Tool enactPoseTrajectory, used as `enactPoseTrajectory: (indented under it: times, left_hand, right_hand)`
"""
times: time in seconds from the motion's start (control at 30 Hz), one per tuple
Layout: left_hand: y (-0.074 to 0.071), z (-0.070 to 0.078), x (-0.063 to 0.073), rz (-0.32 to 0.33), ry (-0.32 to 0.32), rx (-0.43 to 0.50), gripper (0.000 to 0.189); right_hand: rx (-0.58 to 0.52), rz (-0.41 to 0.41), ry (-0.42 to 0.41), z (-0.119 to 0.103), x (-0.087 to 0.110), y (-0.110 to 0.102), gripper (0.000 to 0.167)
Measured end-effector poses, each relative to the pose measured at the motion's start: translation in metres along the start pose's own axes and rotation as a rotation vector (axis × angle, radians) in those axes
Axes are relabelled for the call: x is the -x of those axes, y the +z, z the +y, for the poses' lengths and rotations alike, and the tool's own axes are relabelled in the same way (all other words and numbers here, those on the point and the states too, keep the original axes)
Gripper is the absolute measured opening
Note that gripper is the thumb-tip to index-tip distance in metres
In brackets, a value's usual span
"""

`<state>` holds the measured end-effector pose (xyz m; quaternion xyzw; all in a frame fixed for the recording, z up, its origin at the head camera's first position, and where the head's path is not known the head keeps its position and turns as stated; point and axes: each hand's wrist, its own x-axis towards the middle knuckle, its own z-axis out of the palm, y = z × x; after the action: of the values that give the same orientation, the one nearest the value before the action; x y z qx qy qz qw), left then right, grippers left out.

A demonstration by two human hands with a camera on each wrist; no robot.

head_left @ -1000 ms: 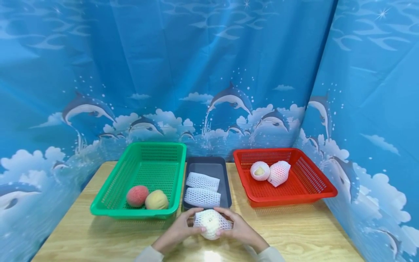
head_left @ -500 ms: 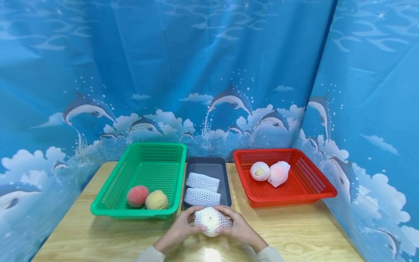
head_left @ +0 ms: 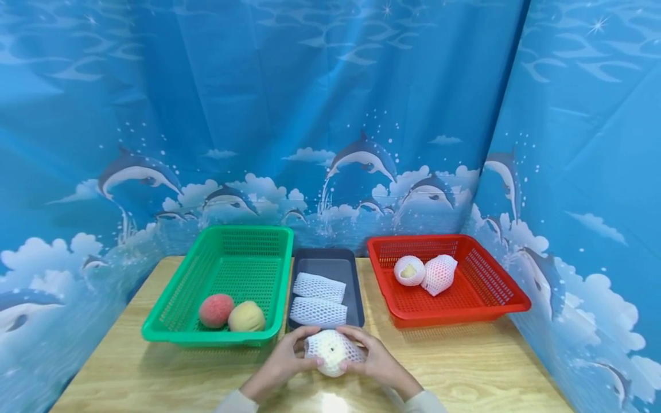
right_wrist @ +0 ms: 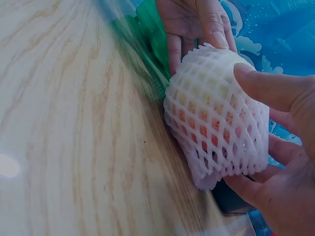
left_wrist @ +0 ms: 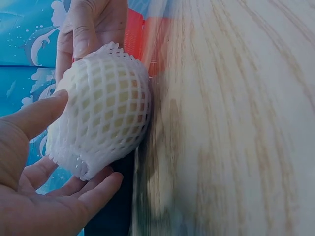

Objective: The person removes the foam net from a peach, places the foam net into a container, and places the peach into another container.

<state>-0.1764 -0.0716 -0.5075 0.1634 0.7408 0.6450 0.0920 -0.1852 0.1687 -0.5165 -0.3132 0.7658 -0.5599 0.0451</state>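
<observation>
In my judgement, the main risk is coming from the white foam net (right_wrist: 246, 157). It is stretching thinly around the pale, partly reddish fruit (head_left: 332, 349), and its loose edges are sticking out past the fruit. If one hand were pulling harder than the other, the mesh could be tearing, or it could be sliding and leaving one side bare. Also, the round fruit is depending on fingertips, so an uneven squeeze could be sending it rolling over the wooden table (head_left: 181, 384).

About the fingers: the left hand (head_left: 289, 357) and the right hand (head_left: 377, 358) are gripping the netted fruit together, one from each side. Both thumbs are lying on the side near the person, while the other fingers are curving around the far side. So the fruit is sitting between the two hands, just in front of the grey tray (head_left: 322, 264), where two flat foam nets (head_left: 320, 288) are lying. Whether it is touching the table, I cannot tell. The green basket (head_left: 206, 341) is standing to the left, the red basket (head_left: 459, 314) to the right.
</observation>
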Motion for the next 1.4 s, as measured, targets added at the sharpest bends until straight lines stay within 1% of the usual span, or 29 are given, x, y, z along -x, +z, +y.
enactPoseTrajectory:
  times: [0.2, 0.37, 0.63, 0.8, 0.97, 1.1, 1.2, 1.27, 1.4]
  left_hand:
    - [-0.0014, 0.0015, 0.0003, -0.012, 0.015, -0.025, 0.063]
    - [-0.001, 0.0022, 0.0005, -0.015, 0.032, -0.036, 0.061]
    - [-0.0005, 0.0025, 0.001, -0.032, 0.049, -0.005, 0.059]
    - [-0.0008, 0.0042, 0.0003, -0.036, 0.055, -0.004, 0.059]
    - [-0.0005, 0.0053, -0.0001, -0.05, 0.057, -0.015, 0.061]
    - [-0.0007, 0.0047, -0.0001, -0.063, 0.056, -0.044, 0.061]
    - [-0.0007, 0.0054, 0.0011, -0.072, 0.058, -0.105, 0.061]
    - [-0.0003, 0.006, 0.0023, -0.083, 0.054, -0.152, 0.061]
    - [0.0011, 0.0071, 0.0031, -0.081, 0.048, -0.219, 0.062]
  right_hand:
    - [0.021, -0.013, -0.024, 0.0001, 0.001, -0.0005, 0.062]
    - [0.02, -0.016, 0.002, -0.0025, 0.001, -0.0011, 0.061]
    - [0.007, -0.043, 0.025, -0.0047, 0.0024, -0.0023, 0.062]
    - [0.029, -0.028, 0.014, -0.0042, 0.0023, -0.0028, 0.062]
    - [0.03, -0.043, 0.022, -0.0038, 0.0027, -0.0039, 0.061]
    - [0.046, -0.052, 0.024, -0.0044, 0.0038, -0.0042, 0.062]
    - [0.067, -0.05, 0.02, -0.0041, 0.0043, -0.0037, 0.061]
    - [0.042, -0.067, 0.026, -0.0034, 0.0044, -0.0028, 0.06]
    - [-0.037, -0.102, 0.076, -0.003, 0.0048, -0.0006, 0.058]
